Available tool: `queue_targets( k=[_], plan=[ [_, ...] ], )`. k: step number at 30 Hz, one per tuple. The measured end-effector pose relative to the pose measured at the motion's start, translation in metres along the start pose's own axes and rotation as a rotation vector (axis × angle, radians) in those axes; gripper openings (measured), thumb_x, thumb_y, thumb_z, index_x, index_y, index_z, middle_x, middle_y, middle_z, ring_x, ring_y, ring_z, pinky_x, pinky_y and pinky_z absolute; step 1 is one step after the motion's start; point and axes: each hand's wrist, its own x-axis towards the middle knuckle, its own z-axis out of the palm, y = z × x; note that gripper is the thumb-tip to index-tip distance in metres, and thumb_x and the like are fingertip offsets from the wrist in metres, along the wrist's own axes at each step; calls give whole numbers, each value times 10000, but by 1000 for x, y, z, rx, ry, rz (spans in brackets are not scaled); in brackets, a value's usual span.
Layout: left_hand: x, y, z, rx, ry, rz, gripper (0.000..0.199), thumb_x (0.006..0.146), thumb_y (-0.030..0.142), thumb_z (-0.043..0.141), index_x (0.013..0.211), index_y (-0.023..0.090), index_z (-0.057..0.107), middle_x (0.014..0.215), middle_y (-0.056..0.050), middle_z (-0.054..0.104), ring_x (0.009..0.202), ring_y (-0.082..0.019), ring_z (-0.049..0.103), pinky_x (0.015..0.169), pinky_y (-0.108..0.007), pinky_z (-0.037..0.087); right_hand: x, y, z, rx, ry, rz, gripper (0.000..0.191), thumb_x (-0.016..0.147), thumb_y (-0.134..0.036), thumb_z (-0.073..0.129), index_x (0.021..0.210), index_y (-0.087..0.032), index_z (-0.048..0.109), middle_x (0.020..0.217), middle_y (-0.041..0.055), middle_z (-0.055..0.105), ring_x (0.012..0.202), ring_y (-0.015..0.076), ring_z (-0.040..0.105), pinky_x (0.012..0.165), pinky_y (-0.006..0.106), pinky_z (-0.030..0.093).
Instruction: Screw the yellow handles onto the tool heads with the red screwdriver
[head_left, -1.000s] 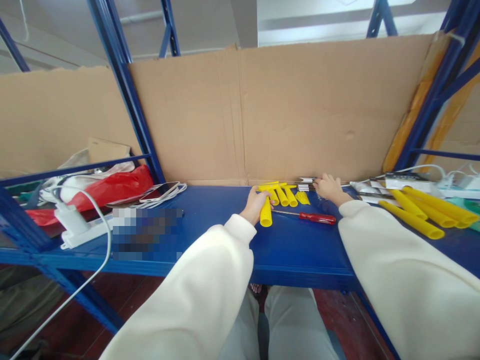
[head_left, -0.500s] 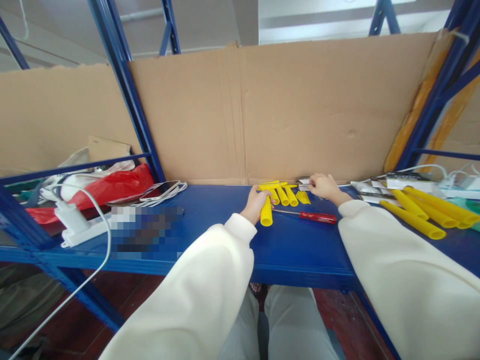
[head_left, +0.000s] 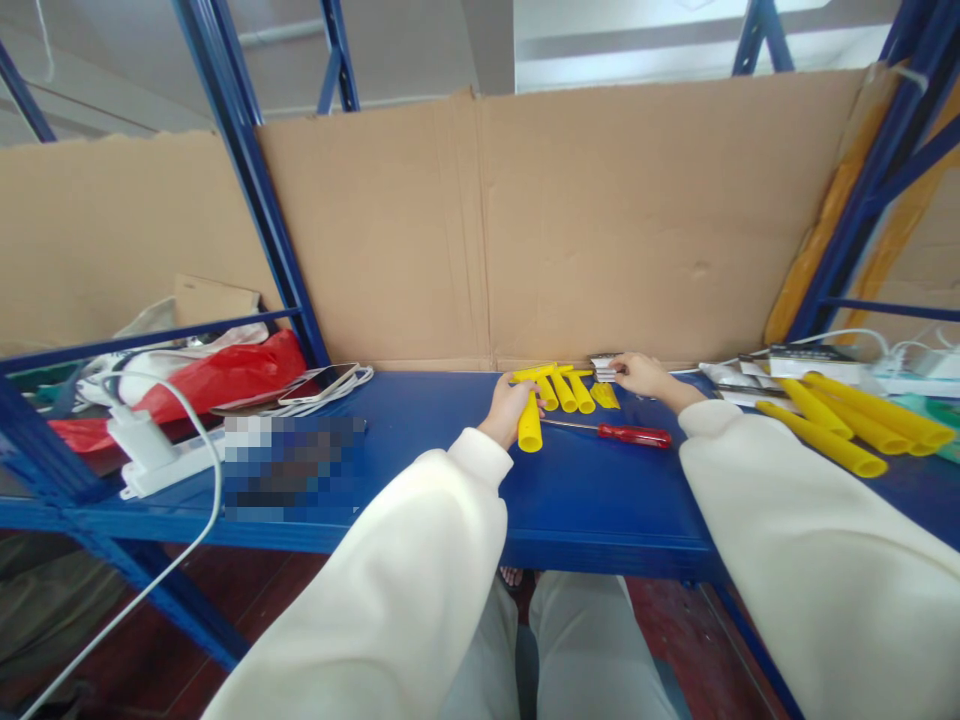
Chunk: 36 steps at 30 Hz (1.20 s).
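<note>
My left hand (head_left: 510,408) is closed around a yellow tube (head_left: 529,432), whose open end points toward me. Just behind it, several more yellow tubes (head_left: 562,391) lie side by side on the blue shelf (head_left: 442,450). A small crumpled yellow piece (head_left: 604,397) is to their right. My right hand (head_left: 641,376) reaches to a small stack of pale, flat pieces (head_left: 602,367) by the cardboard; its fingers are drawn together at the stack's right end, and what they pinch is too small to make out. A screwdriver (head_left: 634,435) with a red handle lies between my hands, nearer me.
Larger yellow tubes (head_left: 862,425) and white packets lie at the right. To the left are a red bag (head_left: 225,375), a white power strip (head_left: 169,465) with a trailing cable, and a phone (head_left: 319,385). A cardboard panel (head_left: 600,220) closes the back; blue posts stand either side.
My right hand has come down slightly to the left, its fingertips now at the stack of flat pieces. My left hand keeps its hold on the yellow tube.
</note>
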Motion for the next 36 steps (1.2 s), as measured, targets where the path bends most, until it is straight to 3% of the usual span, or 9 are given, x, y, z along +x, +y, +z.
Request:
queue_targets(
  k=[6,8,10,12,17,24,27,31,36],
  plan=[
    [6,1,-4,11,-39,3,237,900,43,529,1106,106,628,608,33,572,389,-95,471,427,-220,408,-12,-10,-29,75,9,10,350,853,-244,514,1081,-214,778,1098,109,785,1036,288,700,888,347,503],
    [9,0,-7,4,-54,-3,152,907,59,536,1008,109,638,569,36,552,388,-95,469,413,-213,393,-21,-11,-41,192,-96,-37,303,875,-369,540,939,-190,776,944,106,784,908,266,703,803,322,508],
    [11,1,-11,-1,-62,-10,103,925,79,534,932,114,631,538,35,533,389,-94,468,403,-203,382,-34,-12,-52,329,-283,-119,432,859,-566,557,823,-178,744,810,91,752,799,246,680,725,316,505],
    [13,2,-15,8,-65,-18,116,936,87,533,869,122,622,514,33,516,386,-91,462,397,-194,370,-47,-14,-58,432,-454,-214,542,778,-713,595,795,-185,718,794,76,737,785,238,667,706,314,502],
    [17,6,-35,124,-62,13,235,906,39,564,709,165,550,467,48,471,351,-76,419,375,-181,312,-66,-26,-51,435,-552,-281,624,642,-790,676,840,-200,720,869,73,742,838,256,671,707,324,497],
    [26,7,-55,584,-11,66,333,890,24,565,609,186,490,419,57,449,338,-79,419,390,-192,327,-68,-45,-32,353,-501,-231,366,703,-547,749,786,-200,667,784,50,699,733,221,637,618,302,432],
    [32,7,-58,743,19,70,357,870,29,576,563,186,485,417,46,454,361,-92,447,427,-213,358,-70,-47,-27,388,-415,-224,280,738,-458,740,775,-205,626,774,42,679,723,211,618,622,297,425],
    [34,7,-60,787,2,64,342,830,37,601,540,187,499,439,37,475,398,-111,482,481,-239,386,-70,-47,-20,415,-272,-248,190,787,-357,704,791,-217,577,814,48,685,738,200,613,652,289,442],
    [35,6,-61,772,-149,83,318,773,19,596,508,174,514,473,22,519,427,-105,484,505,-237,408,-68,-44,-12,405,-213,-277,145,829,-306,665,792,-225,551,825,53,695,731,192,619,676,288,458]
  ],
)
